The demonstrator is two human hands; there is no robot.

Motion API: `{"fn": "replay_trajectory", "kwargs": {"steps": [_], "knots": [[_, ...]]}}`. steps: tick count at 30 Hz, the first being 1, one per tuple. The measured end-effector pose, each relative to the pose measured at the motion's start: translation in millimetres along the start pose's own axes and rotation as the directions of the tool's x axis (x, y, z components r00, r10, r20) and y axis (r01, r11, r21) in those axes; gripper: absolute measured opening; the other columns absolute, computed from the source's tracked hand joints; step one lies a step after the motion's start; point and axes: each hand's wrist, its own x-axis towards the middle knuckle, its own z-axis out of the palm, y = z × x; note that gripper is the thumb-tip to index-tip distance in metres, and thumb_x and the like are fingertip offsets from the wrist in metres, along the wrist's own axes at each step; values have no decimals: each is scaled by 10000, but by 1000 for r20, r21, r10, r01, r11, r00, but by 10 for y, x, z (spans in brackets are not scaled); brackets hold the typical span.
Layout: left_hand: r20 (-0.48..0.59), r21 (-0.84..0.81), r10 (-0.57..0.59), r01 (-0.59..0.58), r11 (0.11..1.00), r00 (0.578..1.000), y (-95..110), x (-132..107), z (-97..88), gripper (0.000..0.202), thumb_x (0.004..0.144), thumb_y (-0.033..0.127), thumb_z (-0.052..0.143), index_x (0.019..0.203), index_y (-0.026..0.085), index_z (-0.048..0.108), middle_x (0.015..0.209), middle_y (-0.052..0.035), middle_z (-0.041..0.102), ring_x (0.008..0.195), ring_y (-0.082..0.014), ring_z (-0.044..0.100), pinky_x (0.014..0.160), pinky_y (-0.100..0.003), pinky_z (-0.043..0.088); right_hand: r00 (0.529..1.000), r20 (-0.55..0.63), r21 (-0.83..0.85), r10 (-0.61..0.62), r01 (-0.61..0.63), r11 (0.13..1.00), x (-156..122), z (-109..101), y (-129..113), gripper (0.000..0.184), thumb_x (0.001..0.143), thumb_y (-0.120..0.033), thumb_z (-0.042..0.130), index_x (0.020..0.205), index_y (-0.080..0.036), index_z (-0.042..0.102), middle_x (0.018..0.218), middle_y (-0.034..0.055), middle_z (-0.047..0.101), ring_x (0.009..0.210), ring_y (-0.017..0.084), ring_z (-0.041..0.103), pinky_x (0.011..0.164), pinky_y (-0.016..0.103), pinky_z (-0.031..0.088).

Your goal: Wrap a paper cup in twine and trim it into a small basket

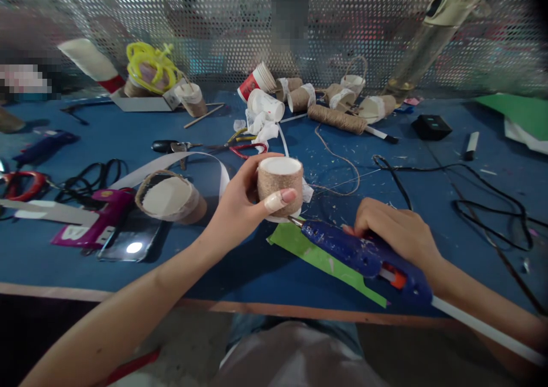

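My left hand [252, 196] is closed round a paper cup [280, 181] wrapped in brown twine, its white round end facing up. In my right hand [389, 227] is a blue hot glue gun [363, 256], with a long white glue stick [488, 330] running out of its back. The gun's metal nozzle touches or nearly touches the lower edge of the cup; which, I cannot tell. Under them lies a green strip [325, 261] on the blue table. Left of my left hand, a twine-wrapped cup with a handle [171, 198] lies tilted.
Several wrapped cups [299, 97], a roll of twine [336, 119] and red-handled scissors [248, 150] lie toward the back mesh. A phone [128, 241], a purple pouch [92, 221] and a second glue gun [45, 144] are at left. Black cord [492, 204] loops across the right.
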Motion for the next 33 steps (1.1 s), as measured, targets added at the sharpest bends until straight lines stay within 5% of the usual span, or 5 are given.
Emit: {"fn": "replay_trajectory", "kwargs": {"steps": [11, 20, 33], "knots": [[-29, 83, 35, -33, 996, 999, 23, 12, -18, 497, 786, 422, 818, 1186, 214, 610, 1174, -59, 705, 1077, -216, 674, 894, -307, 568, 998, -17, -54, 54, -55, 997, -14, -3, -9, 165, 947, -234, 486, 794, -241, 425, 738, -32, 490, 596, 107, 488, 525, 244, 316], [-14, 31, -21, 21, 999, 1000, 17, -22, 10, 545, 781, 449, 821, 1213, 207, 594, 1208, -94, 697, 1112, -259, 669, 943, -379, 555, 999, -31, -43, -16, 15, 999, 0, 16, -12, 143, 923, -258, 510, 803, -241, 435, 732, -33, 503, 574, 104, 492, 509, 241, 325], [-36, -15, -55, 54, 998, 998, -16, -19, -16, 538, 810, 496, 793, 1243, 233, 614, 1257, -113, 690, 1215, -319, 628, 992, -447, 542, 992, -58, -78, 114, -119, 990, 1, 1, -23, 225, 993, -224, 450, 771, -236, 411, 728, -33, 526, 597, 103, 525, 539, 254, 311]]}}
